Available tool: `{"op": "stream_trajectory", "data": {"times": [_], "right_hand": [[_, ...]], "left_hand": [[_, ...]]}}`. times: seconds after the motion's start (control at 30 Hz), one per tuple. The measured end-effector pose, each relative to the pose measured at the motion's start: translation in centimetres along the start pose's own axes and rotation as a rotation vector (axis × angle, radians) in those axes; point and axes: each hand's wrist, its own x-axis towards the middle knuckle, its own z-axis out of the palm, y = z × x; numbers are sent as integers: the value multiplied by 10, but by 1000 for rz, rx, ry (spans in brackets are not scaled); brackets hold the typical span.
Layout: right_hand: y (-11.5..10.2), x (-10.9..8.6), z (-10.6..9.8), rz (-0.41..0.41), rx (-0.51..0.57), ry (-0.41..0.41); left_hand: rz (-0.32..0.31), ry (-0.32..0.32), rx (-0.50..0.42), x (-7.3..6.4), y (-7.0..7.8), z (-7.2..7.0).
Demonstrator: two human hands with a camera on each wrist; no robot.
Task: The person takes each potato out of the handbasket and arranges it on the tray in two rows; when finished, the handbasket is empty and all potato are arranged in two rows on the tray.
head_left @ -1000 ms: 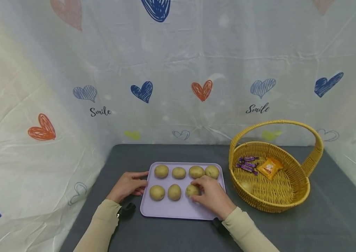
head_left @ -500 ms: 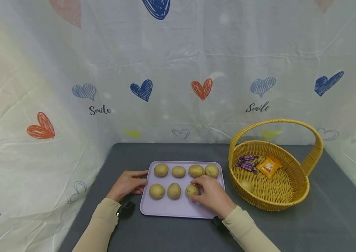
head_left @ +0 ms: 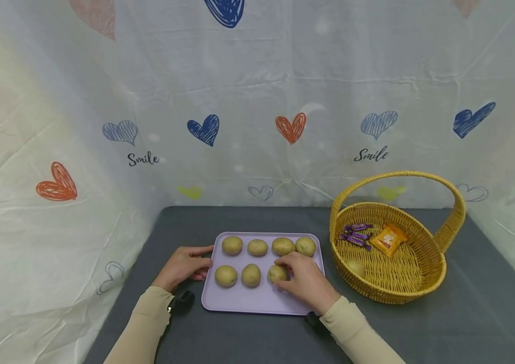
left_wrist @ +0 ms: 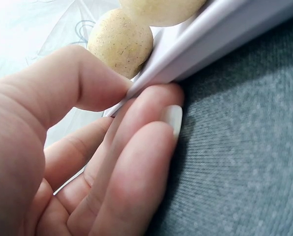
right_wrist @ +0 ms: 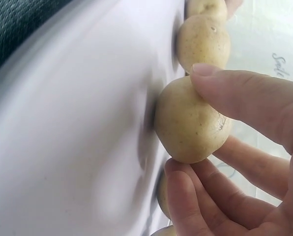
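Note:
A lilac tray [head_left: 239, 303] lies on the table with two rows of potatoes on it. My left hand [head_left: 187, 267] pinches the tray's left edge; in the left wrist view its thumb [left_wrist: 97, 86] is on the rim, and the other fingers bend against the outer side. My right hand [head_left: 305, 280] holds the front row's rightmost potato [head_left: 277, 273] between thumb and fingers. Seen from the right wrist, that potato [right_wrist: 188, 120] sits close over the tray surface. Beside it in the front row is another potato [head_left: 251, 275]. Part of the back-right potato [head_left: 305, 245] is behind my right hand.
Right of the tray stands a yellow wicker basket [head_left: 414, 283] with a tall arched handle [head_left: 398, 174]. Inside are purple-wrapped sweets [head_left: 357, 241], an orange packet [head_left: 389, 239] and a pale round thing [head_left: 355, 267]. A heart-print curtain [head_left: 248, 162] hangs behind the grey table [head_left: 248, 333].

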Motion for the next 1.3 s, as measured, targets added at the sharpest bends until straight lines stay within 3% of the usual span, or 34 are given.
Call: {"op": "stream_trajectory", "data": {"times": [0.3, 0.57, 0.8, 1.03, 1.3], "right_hand": [[1, 0, -1, 6, -5, -21], [2, -8, -16, 59, 50, -22], [6, -28, -63, 101, 49, -28], [35, -54, -120, 106, -50, 63], [69, -65, -147, 225, 13, -39]], "left_hand": [[0, -2, 7, -1, 1, 0], [11, -19, 17, 4, 1, 3], [0, -13, 49, 4, -2, 0], [4, -1, 52, 2, -1, -2], [-10, 15, 66, 1, -1, 1]]}}
